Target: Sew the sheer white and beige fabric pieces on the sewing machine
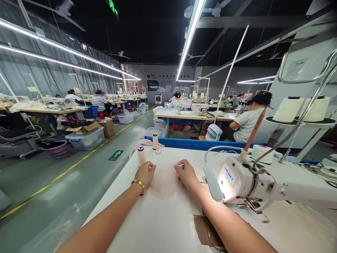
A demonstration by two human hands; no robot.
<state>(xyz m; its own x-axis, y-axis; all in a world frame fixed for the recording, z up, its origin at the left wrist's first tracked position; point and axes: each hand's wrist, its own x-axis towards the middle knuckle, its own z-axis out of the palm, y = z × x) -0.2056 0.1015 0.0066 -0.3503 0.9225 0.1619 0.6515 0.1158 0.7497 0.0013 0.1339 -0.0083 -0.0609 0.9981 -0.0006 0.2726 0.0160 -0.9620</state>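
A thin, pale piece of fabric (pixel 164 181) spans the gap between my hands, almost the same colour as the white tabletop (pixel 147 221). My left hand (pixel 145 174), with a gold bracelet at the wrist, pinches its left edge. On the opposite edge my right hand (pixel 186 172) is closed in a pinch, thumb against fingers. Just behind my left hand stands a pale pink thread cone (pixel 141 156). A second thread cone (pixel 155 141) is farther back, beside a loop of pale strap. The white sewing machine (pixel 237 179) is right of my right hand, its lamp lit.
A brown taped patch (pixel 206 230) lies under my right forearm. A blue trough (pixel 181 143) runs along the table's far edge. Thread cones (pixel 288 109) stand on a rack at right. Ahead, a person (pixel 249 121) sits at another table. A walkway with a yellow line (pixel 65 174) lies left.
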